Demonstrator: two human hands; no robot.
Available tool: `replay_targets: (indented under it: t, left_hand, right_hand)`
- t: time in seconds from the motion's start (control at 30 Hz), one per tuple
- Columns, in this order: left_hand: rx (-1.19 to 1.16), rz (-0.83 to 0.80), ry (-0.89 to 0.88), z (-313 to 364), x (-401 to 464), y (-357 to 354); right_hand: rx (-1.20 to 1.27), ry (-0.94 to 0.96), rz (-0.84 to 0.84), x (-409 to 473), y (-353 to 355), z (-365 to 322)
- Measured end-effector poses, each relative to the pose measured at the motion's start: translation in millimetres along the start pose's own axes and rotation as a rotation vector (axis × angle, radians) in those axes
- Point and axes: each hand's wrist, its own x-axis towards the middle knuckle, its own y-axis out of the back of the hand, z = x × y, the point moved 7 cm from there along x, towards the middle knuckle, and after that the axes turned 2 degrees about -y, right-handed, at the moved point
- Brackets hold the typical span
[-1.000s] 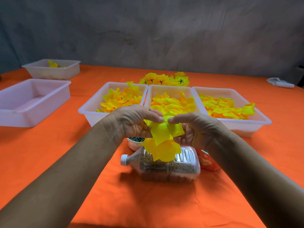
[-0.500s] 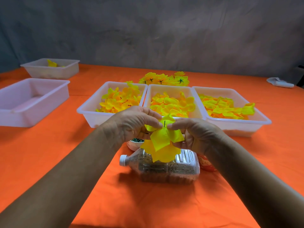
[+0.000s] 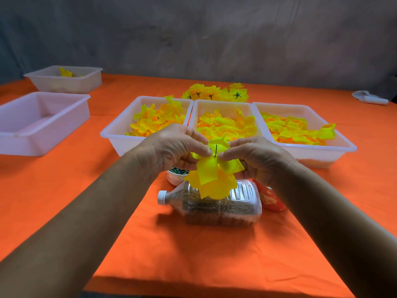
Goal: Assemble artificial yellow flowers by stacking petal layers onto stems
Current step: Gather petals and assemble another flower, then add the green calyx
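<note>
Both hands up over counter (image 3: 64, 190), mid-frame. Left hand (image 3: 171, 147) and right hand (image 3: 255, 155) each pinch the yellow petal stack (image 3: 211, 177) w/ thumb + forefinger, fingers curled on it. Thin dark stem (image 3: 215, 149) pokes up thru stack centre, btwn fingertips. Stack held above plastic bottle (image 3: 219, 209) lying on its side. Three petal trays (image 3: 223, 108) behind; finished flowers (image 3: 214, 93) past them.

Grey wall (image 3: 214, 35), orange table (image 3: 193, 254)
</note>
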Motion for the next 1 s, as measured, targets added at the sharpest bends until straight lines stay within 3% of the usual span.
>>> replay_targets:
  t: [0.17,0.3,0.47,0.67,1.0]
  left_hand:
    - [-0.141,-0.003,0.062,2.4,2.1,-0.4]
    - [-0.217,-0.039,0.118,-1.1,1.7,-1.2]
    - [-0.11,-0.046,0.093,-4.0,0.9,-1.2]
    - [0.055,0.022,0.039,-1.4,-0.8,1.0]
    - [0.205,0.077,-0.029,0.2,-3.1,0.0]
  right_hand:
    - [0.271,-0.169,-0.123,-1.8,-7.9,1.8]
    - [0.303,-0.195,-0.129,-1.6,-7.9,2.5]
    - [0.204,-0.19,-0.128,-3.5,-7.3,3.5]
    - [-0.101,-0.059,-0.018,-6.2,-1.4,-4.4]
    - [-0.188,-0.002,0.047,-7.7,-0.2,-8.3]
